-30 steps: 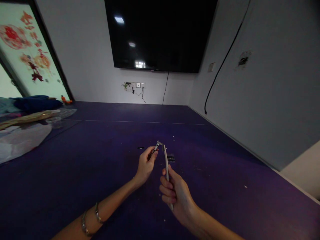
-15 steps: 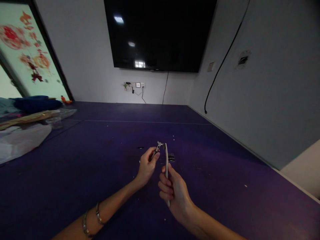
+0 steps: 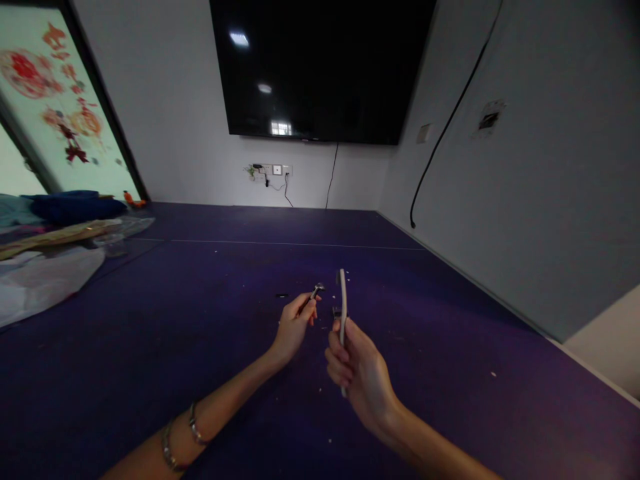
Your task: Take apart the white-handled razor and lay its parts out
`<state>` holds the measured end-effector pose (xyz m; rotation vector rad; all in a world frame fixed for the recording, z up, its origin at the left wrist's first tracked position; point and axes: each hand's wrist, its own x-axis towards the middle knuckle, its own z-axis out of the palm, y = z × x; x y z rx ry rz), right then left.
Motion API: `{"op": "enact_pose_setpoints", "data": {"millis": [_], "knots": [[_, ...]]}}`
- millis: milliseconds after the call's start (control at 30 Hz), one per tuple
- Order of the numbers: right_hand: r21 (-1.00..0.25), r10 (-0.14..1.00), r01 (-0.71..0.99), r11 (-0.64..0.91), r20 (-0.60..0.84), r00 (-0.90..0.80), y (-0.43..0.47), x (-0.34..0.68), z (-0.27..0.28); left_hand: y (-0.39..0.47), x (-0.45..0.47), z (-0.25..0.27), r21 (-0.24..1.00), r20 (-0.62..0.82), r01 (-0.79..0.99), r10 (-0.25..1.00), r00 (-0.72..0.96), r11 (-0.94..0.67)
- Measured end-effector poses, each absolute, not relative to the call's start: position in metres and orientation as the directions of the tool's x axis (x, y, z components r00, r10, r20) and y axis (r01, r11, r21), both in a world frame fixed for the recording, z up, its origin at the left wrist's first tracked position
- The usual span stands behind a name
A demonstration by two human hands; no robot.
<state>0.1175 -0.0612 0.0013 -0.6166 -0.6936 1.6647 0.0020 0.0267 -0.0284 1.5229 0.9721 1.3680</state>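
Observation:
My left hand [image 3: 294, 325] is closed round the dark handle of a small razor [image 3: 317, 289], its silver head pointing up and away from me. My right hand [image 3: 361, 363] grips a toothbrush [image 3: 343, 297] with a pale handle. The brush stands nearly upright, its dark bristles facing left towards the razor. A gap separates the bristles from the razor's head. Behind the right fingers, a small black item [image 3: 337, 312] lies partly hidden on the purple surface [image 3: 225, 373]. Another thin black piece [image 3: 281, 295] lies beyond my left hand.
White crumbs are scattered over the purple surface. Plastic bags [image 3: 50, 280] and folded blue cloth [image 3: 75, 207] are heaped at the left. A black cable [image 3: 440, 137] hangs down the right wall. A large television [image 3: 325, 67] is mounted on the far wall above sockets [image 3: 277, 170].
My right hand has raised the toothbrush and drawn it right, away from the razor. The razor's head has turned and sits slightly lower, with my left hand nearly in place.

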Motion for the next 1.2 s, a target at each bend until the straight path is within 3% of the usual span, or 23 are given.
{"op": "enact_pose_setpoints", "data": {"millis": [100,200,333,433,700,933,1200], "knots": [[-0.829,0.981,-0.551,0.098,0.173,-0.085,-0.032,0.140,0.009,0.028,0.002,-0.029,0.951,0.308,-0.040,0.942,0.136,-0.306],[-0.929,0.955,-0.278,0.245,0.281,-0.098,-0.004,0.169,0.008,0.025,0.002,-0.029,0.967,0.231,-0.152,0.956,0.184,-0.204],[-0.933,0.946,0.164,0.320,0.307,-0.100,0.015,0.199,0.000,0.019,0.002,-0.029,0.941,0.090,-0.338,0.937,0.337,0.031],[-0.891,0.949,0.329,0.314,0.299,-0.097,0.020,0.205,-0.005,0.016,0.002,-0.029,0.892,0.069,-0.433,0.905,0.420,0.133],[-0.867,0.952,0.393,0.305,0.295,-0.088,0.029,0.206,-0.016,0.011,0.002,-0.027,0.843,0.087,-0.493,0.851,0.518,0.214],[-0.882,0.945,0.342,0.326,0.305,-0.115,0.023,0.202,-0.011,0.012,0.003,-0.029,0.814,0.088,-0.521,0.833,0.546,0.256],[-0.875,0.932,0.323,0.361,0.335,-0.136,0.023,0.200,-0.015,0.007,0.000,-0.027,0.625,0.058,-0.503,0.607,0.792,0.597]]}}
